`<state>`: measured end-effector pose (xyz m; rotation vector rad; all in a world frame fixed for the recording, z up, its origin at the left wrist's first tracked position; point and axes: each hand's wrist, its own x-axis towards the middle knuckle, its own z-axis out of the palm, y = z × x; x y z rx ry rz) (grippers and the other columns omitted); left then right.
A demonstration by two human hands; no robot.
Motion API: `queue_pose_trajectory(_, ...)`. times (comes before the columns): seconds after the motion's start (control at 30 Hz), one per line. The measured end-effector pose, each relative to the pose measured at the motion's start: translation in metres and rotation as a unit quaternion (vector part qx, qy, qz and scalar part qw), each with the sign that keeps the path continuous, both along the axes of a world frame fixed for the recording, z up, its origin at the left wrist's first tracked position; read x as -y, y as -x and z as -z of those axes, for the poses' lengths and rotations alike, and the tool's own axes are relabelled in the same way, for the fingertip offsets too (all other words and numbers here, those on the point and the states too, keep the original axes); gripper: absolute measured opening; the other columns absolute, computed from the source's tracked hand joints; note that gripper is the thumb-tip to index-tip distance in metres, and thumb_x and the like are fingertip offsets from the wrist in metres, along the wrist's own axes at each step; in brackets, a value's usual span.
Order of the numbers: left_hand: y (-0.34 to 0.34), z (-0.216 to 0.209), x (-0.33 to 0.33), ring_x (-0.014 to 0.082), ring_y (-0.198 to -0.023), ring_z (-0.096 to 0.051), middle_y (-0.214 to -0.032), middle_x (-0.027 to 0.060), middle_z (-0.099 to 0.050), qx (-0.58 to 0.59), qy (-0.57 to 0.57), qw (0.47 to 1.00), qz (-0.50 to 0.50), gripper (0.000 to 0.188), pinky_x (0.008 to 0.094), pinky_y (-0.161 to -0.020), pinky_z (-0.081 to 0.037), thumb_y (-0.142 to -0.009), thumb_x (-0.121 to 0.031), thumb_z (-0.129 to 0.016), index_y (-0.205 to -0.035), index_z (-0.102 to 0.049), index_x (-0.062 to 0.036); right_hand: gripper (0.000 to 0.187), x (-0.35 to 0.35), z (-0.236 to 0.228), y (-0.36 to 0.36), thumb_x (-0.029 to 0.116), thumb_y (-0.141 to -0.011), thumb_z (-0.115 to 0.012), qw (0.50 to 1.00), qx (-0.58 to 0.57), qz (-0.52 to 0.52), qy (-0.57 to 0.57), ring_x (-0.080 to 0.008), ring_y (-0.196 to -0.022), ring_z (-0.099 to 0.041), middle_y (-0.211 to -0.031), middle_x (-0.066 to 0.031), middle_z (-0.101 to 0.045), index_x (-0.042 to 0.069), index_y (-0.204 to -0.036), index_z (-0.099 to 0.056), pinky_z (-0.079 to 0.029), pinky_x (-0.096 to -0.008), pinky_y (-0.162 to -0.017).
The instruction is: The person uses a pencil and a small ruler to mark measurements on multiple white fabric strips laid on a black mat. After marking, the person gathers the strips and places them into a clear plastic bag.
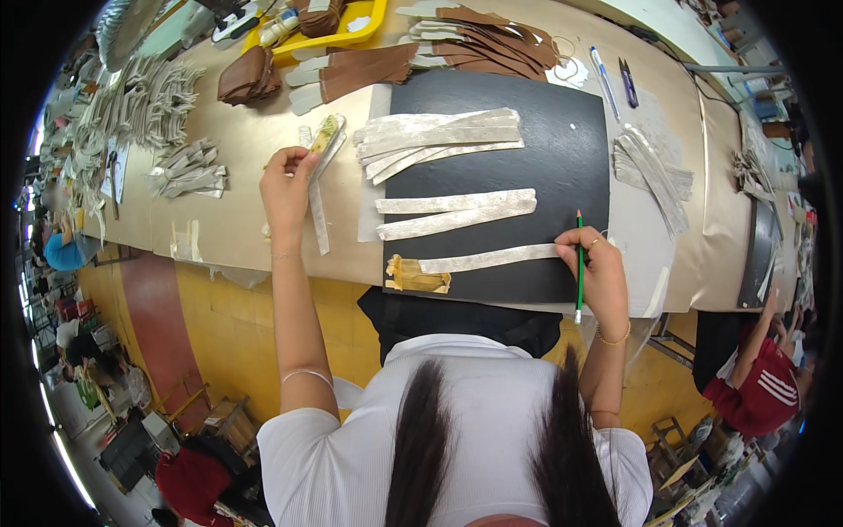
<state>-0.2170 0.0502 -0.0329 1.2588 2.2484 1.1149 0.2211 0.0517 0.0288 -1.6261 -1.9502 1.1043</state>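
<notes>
My right hand is closed on a green pencil, its red tip pointing away from me. The same fingers touch the right end of a long pale grey strip. That strip lies on a black board, its left end by a patch of yellowish tape. Left of the board, my left hand pinches a narrow pale piece with a yellow-green patch; its exact kind is hard to tell. A thin pale strip hangs down beside those fingers. Farther up the board lie two strips and a fanned stack of strips.
Brown pieces with pale ends lie beyond the board, near a yellow tray. Small snips and a blue pen are at far right. Bundled strips lie left, more strips right. A person in red sits at right.
</notes>
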Motion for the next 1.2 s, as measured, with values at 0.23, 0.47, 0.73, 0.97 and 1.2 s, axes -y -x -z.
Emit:
queue_pose_trajectory(0.23, -0.019, -0.015, 0.01, 0.0081, -0.075, -0.057, -0.087, 0.0004, -0.066, -0.03, -0.092, 0.995, -0.015, 0.014, 0.0228, -0.069, -0.046, -0.091, -0.013, -0.077, -0.096, -0.072, -0.0013, 0.019, 0.014, 0.007, 0.019, 0.011, -0.085, -0.078, 0.996, 0.011, -0.05, -0.068, -0.0299, -0.085, -0.062, -0.098, -0.0116, -0.069, 0.006, -0.102, -0.071, -0.045, -0.0399, -0.081)
queue_pose_trajectory(0.47, -0.138, -0.072, 0.043, 0.016, -0.083, -0.065, -0.094, 0.007, -0.07, 0.166, 0.053, 0.95, 0.261, 0.02, 0.0284, -0.076, -0.052, -0.086, -0.015, -0.081, -0.101, -0.076, -0.0031, 0.029, 0.002, -0.001, 0.008, 0.009, -0.086, -0.078, 0.984, -0.005, 0.038, -0.174, -0.0311, -0.104, -0.062, -0.11, -0.0111, -0.07, 0.006, -0.114, -0.07, -0.049, -0.0389, -0.093)
queue_pose_trajectory(0.73, -0.202, -0.045, 0.051, 0.0226, -0.078, -0.061, -0.091, 0.006, -0.065, -0.03, -0.042, 0.914, 0.402, 0.021, 0.0344, -0.068, -0.051, -0.08, -0.01, -0.083, -0.099, -0.077, -0.0051, 0.025, 0.008, 0.005, 0.002, 0.008, -0.088, -0.076, 0.984, -0.039, 0.061, -0.163, -0.0292, -0.101, -0.063, -0.107, -0.0103, -0.07, 0.006, -0.112, -0.07, -0.05, -0.038, -0.089)
queue_pose_trajectory(0.97, -0.212, -0.034, 0.049, 0.0212, -0.074, -0.055, -0.089, 0.0029, -0.061, -0.079, -0.048, 0.908, 0.409, 0.021, 0.0348, -0.067, -0.048, -0.081, -0.013, -0.081, -0.101, -0.076, -0.008, 0.024, 0.01, 0.009, -0.001, 0.01, -0.088, -0.076, 0.982, -0.043, 0.062, -0.173, -0.0302, -0.096, -0.061, -0.103, -0.0099, -0.069, 0.006, -0.111, -0.07, -0.049, -0.0386, -0.086)
queue_pose_trajectory(1.2, -0.215, -0.037, 0.049, 0.0213, -0.077, -0.059, -0.088, 0.0048, -0.063, -0.075, -0.029, 0.916, 0.393, 0.023, 0.0343, -0.07, -0.05, -0.078, -0.011, -0.084, -0.098, -0.077, -0.0052, 0.024, 0.009, 0.009, -0.001, 0.01, -0.088, -0.076, 0.982, -0.042, 0.062, -0.171, -0.0302, -0.093, -0.06, -0.101, -0.0103, -0.068, 0.006, -0.11, -0.07, -0.048, -0.0389, -0.084)
